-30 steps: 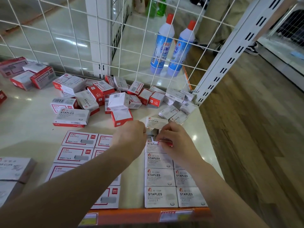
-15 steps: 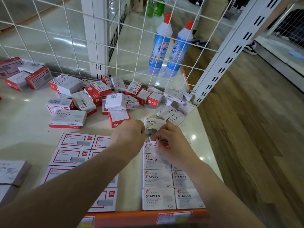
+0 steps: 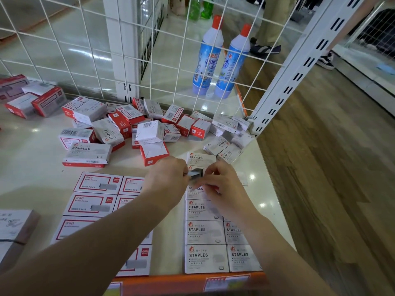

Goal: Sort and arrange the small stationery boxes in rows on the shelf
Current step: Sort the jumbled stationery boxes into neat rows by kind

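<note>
Shelf (image 3: 32, 178) view shifting slightly since a second ago; both hands staying over top of grey STAPLES rows (image 3: 205, 231), so placement still unfinished. Loose pile (image 3: 132, 127) at 12 o'clock unchanged, still awaiting sorting. Left hand (image 3: 168, 180) and right hand (image 3: 222, 184) meeting at centre, fingers pinching small grey box (image 3: 195, 173) between them, just above row's far end.
</note>
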Demonstrator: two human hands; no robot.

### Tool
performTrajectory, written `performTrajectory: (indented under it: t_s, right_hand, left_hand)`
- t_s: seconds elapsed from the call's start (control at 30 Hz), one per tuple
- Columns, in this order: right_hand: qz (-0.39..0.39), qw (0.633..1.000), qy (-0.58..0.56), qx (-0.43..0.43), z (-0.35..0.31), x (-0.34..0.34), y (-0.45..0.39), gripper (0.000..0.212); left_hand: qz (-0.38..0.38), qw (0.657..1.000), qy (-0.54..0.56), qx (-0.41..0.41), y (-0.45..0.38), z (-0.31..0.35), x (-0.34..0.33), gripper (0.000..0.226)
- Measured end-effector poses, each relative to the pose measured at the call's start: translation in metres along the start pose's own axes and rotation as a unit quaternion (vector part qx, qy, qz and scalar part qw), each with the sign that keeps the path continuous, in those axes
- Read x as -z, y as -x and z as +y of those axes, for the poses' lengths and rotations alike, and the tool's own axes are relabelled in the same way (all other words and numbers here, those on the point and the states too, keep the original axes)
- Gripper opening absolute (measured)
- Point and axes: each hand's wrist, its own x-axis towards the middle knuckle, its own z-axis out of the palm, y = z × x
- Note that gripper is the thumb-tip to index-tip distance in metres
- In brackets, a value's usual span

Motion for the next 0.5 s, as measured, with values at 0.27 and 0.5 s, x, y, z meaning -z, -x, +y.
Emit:
performTrajectory:
  t_s: [0.27, 0.5]
  right_hand:
    - [-0.012, 0.999, -0.029, -0.023, -0.0007, 0.0017, 0.0035, 0.028]
    - [0.017, 0.999, -0.035, -0.014, -0.0006, -0.0017, 0.0054, 0.026]
  left_hand:
    - [-0.01, 1.0, -0.026, -0.01, 0.0002, -0.0027, -0.0031, 0.021]
    - [-0.003, 0.999, -0.033, 0.005, 0.0037, 0.0021, -0.0035, 0.026]
